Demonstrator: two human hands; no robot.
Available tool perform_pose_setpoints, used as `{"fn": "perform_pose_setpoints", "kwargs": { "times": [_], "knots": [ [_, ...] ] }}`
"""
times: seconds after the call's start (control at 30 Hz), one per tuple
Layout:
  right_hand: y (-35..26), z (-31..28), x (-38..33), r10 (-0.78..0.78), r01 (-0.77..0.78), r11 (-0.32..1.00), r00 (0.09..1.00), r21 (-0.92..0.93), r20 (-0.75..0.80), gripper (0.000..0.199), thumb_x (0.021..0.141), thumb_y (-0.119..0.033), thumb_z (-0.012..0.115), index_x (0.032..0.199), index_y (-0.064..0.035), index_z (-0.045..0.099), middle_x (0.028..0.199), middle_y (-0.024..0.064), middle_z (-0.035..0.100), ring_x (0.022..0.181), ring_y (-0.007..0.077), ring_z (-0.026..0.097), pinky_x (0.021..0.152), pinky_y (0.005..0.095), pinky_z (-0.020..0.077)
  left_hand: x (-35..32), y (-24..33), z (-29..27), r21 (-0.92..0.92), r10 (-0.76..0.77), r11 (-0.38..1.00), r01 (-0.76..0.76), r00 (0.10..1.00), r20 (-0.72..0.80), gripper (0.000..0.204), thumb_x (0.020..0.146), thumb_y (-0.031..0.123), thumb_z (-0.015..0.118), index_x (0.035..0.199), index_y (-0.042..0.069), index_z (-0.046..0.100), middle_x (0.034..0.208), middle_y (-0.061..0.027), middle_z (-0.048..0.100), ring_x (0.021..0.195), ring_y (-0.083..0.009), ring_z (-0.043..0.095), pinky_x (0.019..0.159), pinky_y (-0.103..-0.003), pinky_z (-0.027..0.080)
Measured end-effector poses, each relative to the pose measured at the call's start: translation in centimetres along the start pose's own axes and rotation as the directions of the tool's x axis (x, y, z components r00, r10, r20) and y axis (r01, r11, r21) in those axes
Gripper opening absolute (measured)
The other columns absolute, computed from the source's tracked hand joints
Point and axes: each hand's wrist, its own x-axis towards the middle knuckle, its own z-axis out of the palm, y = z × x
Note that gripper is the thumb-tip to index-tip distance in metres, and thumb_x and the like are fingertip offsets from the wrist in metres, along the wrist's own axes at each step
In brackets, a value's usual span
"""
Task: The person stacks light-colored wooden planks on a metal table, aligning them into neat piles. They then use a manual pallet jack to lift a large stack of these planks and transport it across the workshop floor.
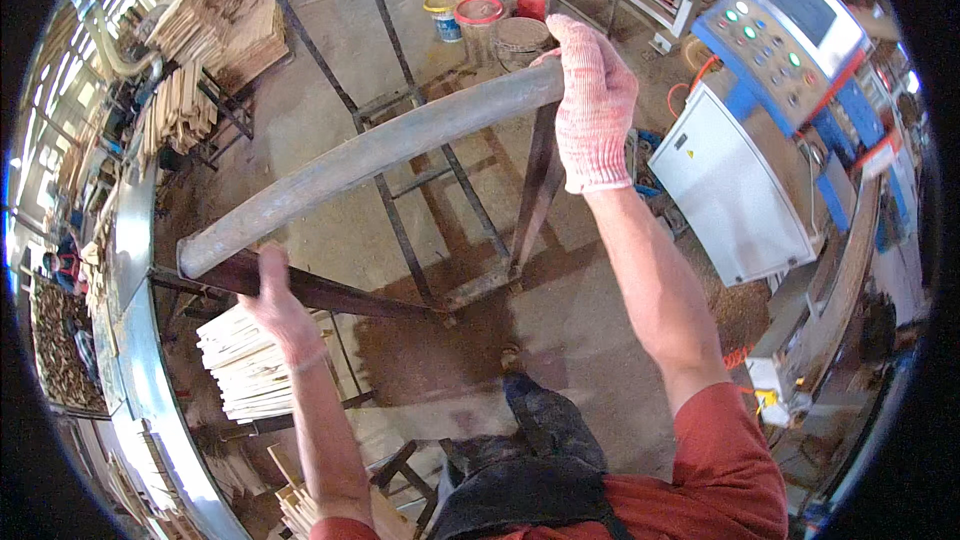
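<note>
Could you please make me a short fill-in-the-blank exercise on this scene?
1. A knitted glove covers the person's ____ hand.
2. The left hand, near one end of the metal pipe, is ____, with no glove on.
3. The yellow-rimmed bucket stands to the ____ of the red-rimmed bucket.
4. The person's sleeves are ____ in colour.

Missing words: right; bare; left; red.
</note>
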Motion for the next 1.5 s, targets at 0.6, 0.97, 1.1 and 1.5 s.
{"fn": "perform_pose_setpoints", "kwargs": {
  "times": [0.6,0.97,1.1,1.5],
  "knots": [
    [30.1,40.2,25.5,-0.163,0.159,0.986,0.981,0.042,0.105,0.031,0.112,-0.031,0.058,0.114,-0.0026,0.071,0.088,0.0045,0.066,0.081,0.0131,0.059,0.076,0.0318,0.0514,54.9,-22.6,19.3,0.068,-0.020,0.997,0.027,0.996,-0.092,0.024,0.089,0.028,0.087,0.088,0.007,0.074,0.070,-0.0025,0.068,0.061,-0.0132,0.062,0.059,-0.030,0.047],
    [51.0,66.7,46.2,-0.158,0.170,0.979,0.982,-0.112,0.105,0.036,0.113,-0.033,0.053,0.122,-0.0022,0.071,0.102,0.0090,0.069,0.096,0.0180,0.063,0.090,0.0320,0.0510,90.4,-35.1,35.3,0.033,-0.090,0.995,0.090,0.996,-0.015,0.023,0.087,0.022,0.090,0.088,0.007,0.071,0.071,-0.0010,0.066,0.062,-0.0125,0.061,0.061,-0.031,0.049],
    [59.7,76.3,54.8,-0.188,0.195,0.979,0.977,-0.063,0.101,0.034,0.112,-0.035,0.057,0.117,-0.0031,0.069,0.089,0.0072,0.067,0.084,0.0154,0.063,0.078,0.0352,0.0535,103.4,-41.3,42.9,-0.006,-0.098,0.995,0.098,0.995,0.012,0.026,0.087,0.025,0.090,0.085,0.006,0.072,0.072,-0.0009,0.067,0.060,-0.0132,0.060,0.057,-0.030,0.048],
    [86.1,103.6,81.1,-0.158,0.156,0.987,0.984,0.031,0.079,0.035,0.102,-0.026,0.072,0.124,0.0012,0.070,0.099,0.0171,0.075,0.080,0.0233,0.071,0.077,0.0348,0.0579,142.9,-58.6,63.1,0.182,-0.194,0.966,0.184,0.980,0.043,0.044,0.090,0.045,0.084,0.101,0.004,0.077,0.087,-0.0024,0.073,0.069,-0.0154,0.066,0.068,-0.034,0.054]
  ]
}}
